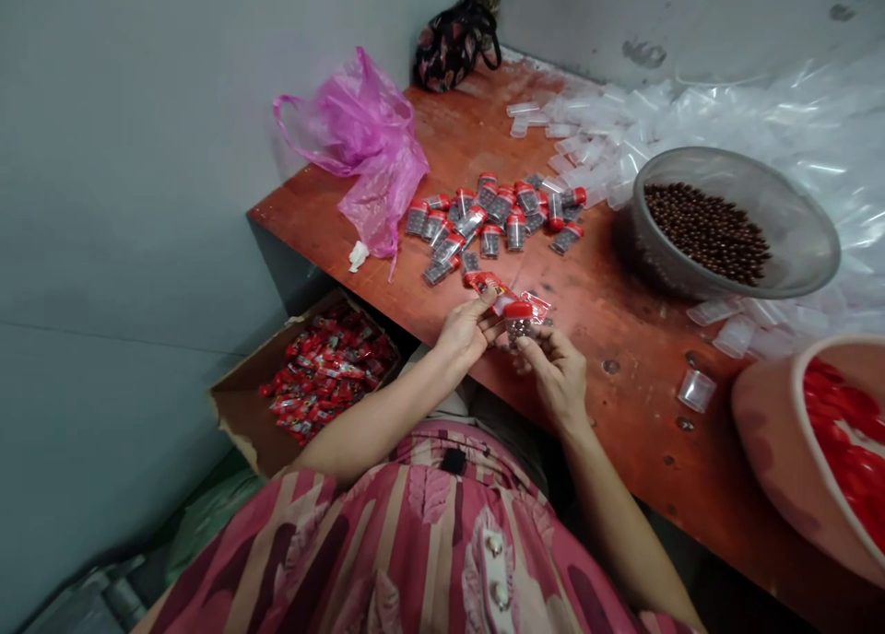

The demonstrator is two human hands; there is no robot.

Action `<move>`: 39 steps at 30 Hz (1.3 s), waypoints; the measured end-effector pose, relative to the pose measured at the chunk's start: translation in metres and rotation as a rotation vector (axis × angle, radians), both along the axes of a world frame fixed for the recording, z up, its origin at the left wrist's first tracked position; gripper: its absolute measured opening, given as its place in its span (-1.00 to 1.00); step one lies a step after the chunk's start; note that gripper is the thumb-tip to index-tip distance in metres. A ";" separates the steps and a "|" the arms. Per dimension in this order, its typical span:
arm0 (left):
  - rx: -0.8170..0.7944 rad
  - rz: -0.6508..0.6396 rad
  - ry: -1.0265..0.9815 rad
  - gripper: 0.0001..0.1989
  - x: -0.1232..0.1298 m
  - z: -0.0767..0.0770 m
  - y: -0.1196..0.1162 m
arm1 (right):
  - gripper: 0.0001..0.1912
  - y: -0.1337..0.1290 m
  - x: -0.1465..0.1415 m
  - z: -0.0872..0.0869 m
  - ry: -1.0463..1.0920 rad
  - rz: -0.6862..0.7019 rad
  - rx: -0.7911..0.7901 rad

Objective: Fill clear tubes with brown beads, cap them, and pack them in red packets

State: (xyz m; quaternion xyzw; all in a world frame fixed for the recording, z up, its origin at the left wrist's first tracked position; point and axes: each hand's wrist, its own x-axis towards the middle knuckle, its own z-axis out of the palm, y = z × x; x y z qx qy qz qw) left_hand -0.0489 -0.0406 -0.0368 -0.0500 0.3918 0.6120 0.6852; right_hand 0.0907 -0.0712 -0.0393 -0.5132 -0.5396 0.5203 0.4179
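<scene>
Gripping with right hand (554, 369) a red-capped clear plastic tube (517, 321) of dark beads (516, 334), fingers closed on it; keeping left hand (465, 332) half-curled, touching a crinkly red cellophane wrapper (499, 295).

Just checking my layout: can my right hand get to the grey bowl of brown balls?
Probably yes: the right hand holds a red-capped jar, but only bare tabletop lies between it and the bowl.

A scuffed red-brown tabletop (622, 404) carries red-capped tubes (494, 224), clear tubes (587, 136), a grey bowl (795, 219) and a pink bag (366, 146).
</scene>
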 end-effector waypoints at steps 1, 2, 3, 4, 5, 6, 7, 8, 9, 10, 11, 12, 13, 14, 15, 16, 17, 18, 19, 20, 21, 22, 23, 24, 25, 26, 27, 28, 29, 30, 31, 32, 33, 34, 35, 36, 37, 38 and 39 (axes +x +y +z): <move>0.012 -0.015 0.003 -0.87 0.002 0.001 -0.001 | -0.79 0.001 0.000 -0.001 0.002 -0.006 0.000; 0.020 -0.028 0.009 -0.85 0.003 0.002 -0.001 | -0.79 0.003 0.001 -0.002 0.006 -0.009 0.000; 0.028 -0.040 0.017 -0.85 0.004 0.002 -0.002 | -0.79 0.003 0.001 -0.002 0.014 -0.005 -0.002; 0.037 -0.051 0.028 -0.84 0.005 0.003 -0.002 | -0.78 0.004 0.002 -0.003 0.027 0.006 -0.008; 0.048 -0.063 0.043 -0.84 0.005 0.003 -0.003 | -0.77 0.004 0.003 -0.003 0.045 0.021 -0.019; 0.065 -0.075 0.060 -0.83 0.005 0.003 -0.003 | -0.77 0.004 0.004 -0.004 0.063 0.037 -0.033; 0.089 -0.089 0.080 -0.83 0.005 0.004 -0.003 | -0.76 0.004 0.004 -0.005 0.078 0.044 -0.044; 0.117 -0.104 0.100 -0.82 0.004 0.004 -0.002 | -0.76 0.004 0.005 -0.006 0.085 0.039 -0.046; 0.148 -0.118 0.117 -0.82 0.004 0.004 -0.002 | -0.76 0.004 0.005 -0.008 0.081 0.022 -0.036; 0.181 -0.129 0.133 -0.82 0.004 0.003 -0.001 | -0.77 0.003 0.005 -0.010 0.062 -0.006 -0.012; 0.211 -0.140 0.147 -0.81 0.004 0.003 -0.001 | -0.77 0.003 0.005 -0.011 0.031 -0.035 0.020; 0.237 -0.155 0.162 -0.80 0.003 0.002 -0.001 | -0.76 0.002 0.005 -0.013 -0.004 -0.057 0.053; 0.258 -0.177 0.179 -0.77 0.003 0.002 0.000 | -0.76 0.002 0.005 -0.014 -0.034 -0.068 0.079; 0.272 -0.204 0.197 -0.75 0.004 0.001 0.000 | -0.75 0.001 0.004 -0.015 -0.053 -0.071 0.095; 0.274 -0.233 0.213 -0.74 0.004 0.000 0.000 | -0.74 0.000 0.003 -0.015 -0.060 -0.071 0.105; 0.264 -0.259 0.224 -0.73 0.004 0.000 0.000 | -0.74 0.000 0.003 -0.016 -0.059 -0.074 0.112; 0.245 -0.280 0.229 -0.74 0.005 0.000 0.000 | -0.74 0.000 0.002 -0.016 -0.056 -0.076 0.117; 0.221 -0.290 0.230 -0.74 0.005 0.000 0.000 | -0.74 0.000 0.001 -0.016 -0.052 -0.081 0.119; 0.195 -0.294 0.228 -0.75 0.006 0.000 0.000 | -0.74 0.000 0.000 -0.016 -0.043 -0.086 0.115; 0.177 -0.297 0.227 -0.76 0.006 0.001 0.000 | -0.74 0.001 0.000 -0.016 -0.022 -0.089 0.098; 0.169 -0.303 0.227 -0.76 0.006 0.002 0.000 | -0.75 0.002 -0.001 -0.017 0.014 -0.087 0.067; 0.172 -0.313 0.228 -0.75 0.006 0.004 0.000 | -0.75 0.002 -0.001 -0.018 0.068 -0.080 0.024; 0.179 -0.325 0.233 -0.75 0.006 0.005 0.000 | -0.76 0.003 -0.001 -0.019 0.134 -0.071 -0.025; 0.186 -0.340 0.243 -0.74 0.005 0.006 0.000 | -0.76 0.004 -0.001 -0.020 0.200 -0.062 -0.072; 0.190 -0.356 0.260 -0.73 0.004 0.006 0.000 | -0.76 0.005 -0.001 -0.021 0.252 -0.058 -0.109; 0.191 -0.370 0.283 -0.72 0.004 0.006 0.000 | -0.76 0.005 -0.001 -0.021 0.277 -0.058 -0.130; 0.189 -0.382 0.312 -0.71 0.003 0.006 0.000 | -0.76 0.005 -0.001 -0.021 0.273 -0.067 -0.131; 0.183 -0.392 0.344 -0.70 0.002 0.005 0.000 | -0.76 0.005 -0.001 -0.020 0.242 -0.083 -0.113; 0.178 -0.403 0.374 -0.69 0.002 0.004 0.000 | -0.76 0.006 -0.001 -0.019 0.197 -0.098 -0.085; 0.173 -0.409 0.394 -0.68 0.002 0.004 0.000 | -0.75 0.006 0.000 -0.018 0.156 -0.105 -0.060; 0.169 -0.403 0.402 -0.68 0.002 0.004 0.000 | -0.75 0.006 0.000 -0.016 0.130 -0.102 -0.048; 0.170 -0.391 0.398 -0.67 0.002 0.004 -0.001 | -0.75 0.007 0.000 -0.015 0.122 -0.088 -0.050; 0.172 -0.374 0.383 -0.67 0.002 0.005 -0.001 | -0.75 0.007 0.000 -0.014 0.127 -0.069 -0.062; 0.176 -0.355 0.363 -0.67 0.002 0.006 -0.001 | -0.75 0.007 0.001 -0.013 0.135 -0.049 -0.076; 0.179 -0.342 0.344 -0.68 0.001 0.007 -0.001 | -0.75 0.008 0.001 -0.013 0.137 -0.037 -0.083; 0.180 -0.344 0.332 -0.68 0.000 0.008 -0.002 | -0.76 0.008 0.002 -0.013 0.131 -0.030 -0.080; 0.180 -0.365 0.330 -0.68 -0.001 0.009 -0.002 | -0.76 0.008 0.003 -0.013 0.122 -0.026 -0.073; 0.183 -0.400 0.334 -0.69 -0.003 0.009 -0.002 | -0.77 0.007 0.004 -0.014 0.117 -0.021 -0.065; 0.194 -0.447 0.340 -0.69 -0.005 0.009 -0.002 | -0.77 0.007 0.004 -0.015 0.121 -0.016 -0.061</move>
